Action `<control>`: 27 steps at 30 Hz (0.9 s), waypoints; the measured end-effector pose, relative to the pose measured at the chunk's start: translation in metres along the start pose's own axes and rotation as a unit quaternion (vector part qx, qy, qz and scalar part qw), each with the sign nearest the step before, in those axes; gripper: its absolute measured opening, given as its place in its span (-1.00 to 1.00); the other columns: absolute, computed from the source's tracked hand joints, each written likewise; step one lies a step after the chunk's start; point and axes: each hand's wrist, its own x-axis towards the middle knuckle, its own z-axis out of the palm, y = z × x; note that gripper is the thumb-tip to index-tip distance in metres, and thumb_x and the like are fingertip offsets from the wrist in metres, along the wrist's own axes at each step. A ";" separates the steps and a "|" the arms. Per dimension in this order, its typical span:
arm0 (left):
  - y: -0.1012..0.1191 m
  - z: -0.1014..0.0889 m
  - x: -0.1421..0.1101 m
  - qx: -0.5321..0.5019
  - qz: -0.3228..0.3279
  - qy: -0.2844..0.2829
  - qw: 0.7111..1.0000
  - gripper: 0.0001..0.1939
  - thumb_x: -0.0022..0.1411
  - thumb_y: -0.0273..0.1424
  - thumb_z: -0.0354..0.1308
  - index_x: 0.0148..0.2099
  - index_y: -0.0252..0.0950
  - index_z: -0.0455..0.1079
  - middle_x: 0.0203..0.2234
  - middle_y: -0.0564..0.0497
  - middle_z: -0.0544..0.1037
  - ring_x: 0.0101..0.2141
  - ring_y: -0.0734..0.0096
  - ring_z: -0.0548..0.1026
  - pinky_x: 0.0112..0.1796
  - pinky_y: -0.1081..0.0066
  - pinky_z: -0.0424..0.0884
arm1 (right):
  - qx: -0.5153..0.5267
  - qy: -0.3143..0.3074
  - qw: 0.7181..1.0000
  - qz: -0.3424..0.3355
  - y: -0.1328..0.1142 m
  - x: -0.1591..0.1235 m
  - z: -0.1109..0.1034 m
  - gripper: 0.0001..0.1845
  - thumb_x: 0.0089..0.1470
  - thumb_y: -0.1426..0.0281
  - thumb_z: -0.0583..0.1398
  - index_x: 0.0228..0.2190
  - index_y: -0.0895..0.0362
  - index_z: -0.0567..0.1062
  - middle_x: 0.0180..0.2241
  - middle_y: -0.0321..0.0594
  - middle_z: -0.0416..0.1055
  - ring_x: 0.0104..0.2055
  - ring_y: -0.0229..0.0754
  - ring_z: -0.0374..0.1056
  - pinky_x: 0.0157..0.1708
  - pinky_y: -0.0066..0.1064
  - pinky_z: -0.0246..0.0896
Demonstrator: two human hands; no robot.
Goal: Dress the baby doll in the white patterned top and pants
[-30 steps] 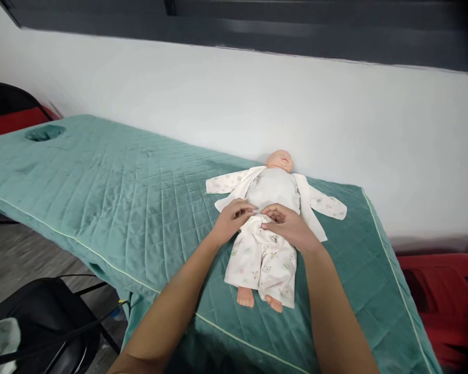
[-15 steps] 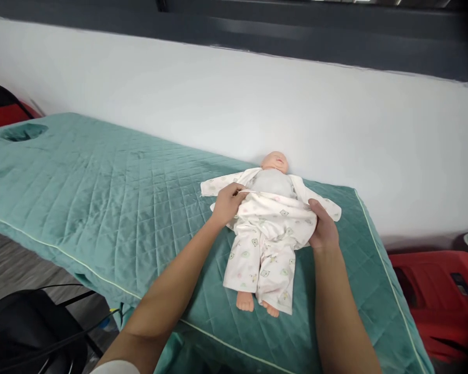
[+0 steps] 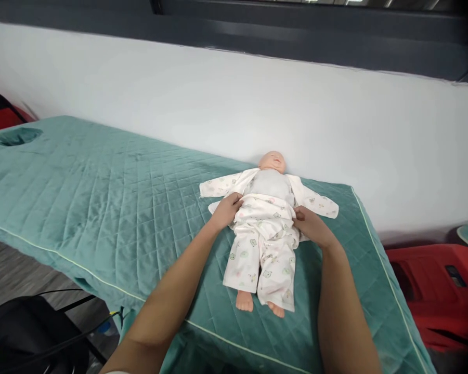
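Observation:
A baby doll (image 3: pixel 272 162) lies on its back, head toward the wall, its grey-white torso bare in front. An open white printed jacket (image 3: pixel 317 201) spreads its sleeves to both sides. Printed baby pants (image 3: pixel 242 259) cover the legs, and the feet stick out below. My left hand (image 3: pixel 228 209) pinches the waistband at the doll's hip on the left. On the other side my right hand (image 3: pixel 310 223) has its fingers closed at the edge of the pants' waist. The fingertips of both hands are partly hidden by cloth.
A green quilted cover (image 3: pixel 120 208) lies over the long bed, with a face hole (image 3: pixel 18 136) at the far left. The white wall (image 3: pixel 159 93) runs behind. A red plastic stool (image 3: pixel 440 291) stands at the right, and a black chair (image 3: pixel 27 332) at the lower left.
My right hand has moved left, in against the doll's side. The waistband, stretched wide before, now sits closer round the belly. My left hand has barely moved.

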 end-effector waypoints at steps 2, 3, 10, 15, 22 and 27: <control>-0.001 0.001 0.001 0.008 -0.004 0.006 1.000 -0.84 0.24 -0.35 0.00 -0.27 -0.25 0.40 -0.33 0.02 0.54 -0.25 0.31 0.44 -0.19 0.36 0.31 | -0.047 0.031 0.998 0.022 0.000 0.003 0.005 -0.82 -0.07 0.26 0.18 -0.40 0.07 0.33 -0.52 -0.39 0.33 -0.43 -0.23 0.21 -0.41 -0.42 0.05; -0.002 0.002 0.002 0.009 -0.006 0.006 1.000 -0.84 0.23 -0.35 0.00 -0.27 -0.25 0.40 -0.33 0.01 0.55 -0.24 0.30 0.45 -0.18 0.35 0.31 | -0.067 0.051 0.996 0.035 0.000 0.005 0.008 -0.84 -0.09 0.28 0.17 -0.41 0.07 0.34 -0.53 -0.38 0.33 -0.43 -0.22 0.22 -0.41 -0.41 0.04; 0.002 -0.006 0.013 0.059 -0.022 -0.064 0.996 -0.81 0.12 -0.28 0.03 -0.33 -0.26 0.40 -0.39 -0.04 0.58 -0.31 0.23 0.46 -0.29 0.34 0.31 | 0.032 0.059 0.997 0.043 0.002 0.011 0.017 -0.81 -0.10 0.31 0.18 -0.35 0.07 0.38 -0.46 -0.33 0.40 -0.42 -0.23 0.26 -0.45 -0.44 0.05; 0.024 -0.022 0.027 0.104 0.006 -0.180 0.978 -0.89 -0.09 -0.41 0.04 -0.47 -0.26 0.38 -0.47 -0.01 0.55 -0.38 0.27 0.42 -0.37 0.38 0.27 | 0.234 -0.037 0.972 -0.002 0.007 0.008 0.009 -0.70 -0.01 0.14 0.26 -0.38 0.10 0.37 -0.49 -0.40 0.28 -0.50 -0.33 0.14 -0.47 -0.47 0.06; 0.027 -0.027 0.017 -0.087 -0.043 -0.215 0.972 -0.77 -0.09 -0.44 0.10 -0.30 -0.27 0.46 -0.37 -0.01 0.57 -0.33 0.27 0.46 -0.33 0.39 0.36 | 0.288 -0.059 0.956 -0.004 0.007 0.008 0.010 -0.72 -0.05 0.25 0.34 -0.31 0.11 0.47 -0.41 -0.36 0.43 -0.42 -0.30 0.28 -0.38 -0.46 0.19; 0.016 -0.027 0.011 -0.157 -0.079 -0.211 0.962 -0.67 -0.01 -0.41 0.08 -0.18 -0.32 0.51 -0.31 0.00 0.59 -0.27 0.31 0.49 -0.23 0.39 0.41 | 0.250 -0.096 0.963 -0.029 -0.002 0.001 0.003 -0.69 -0.08 0.36 0.35 -0.22 0.10 0.51 -0.25 -0.29 0.53 -0.25 -0.20 0.39 -0.24 -0.42 0.25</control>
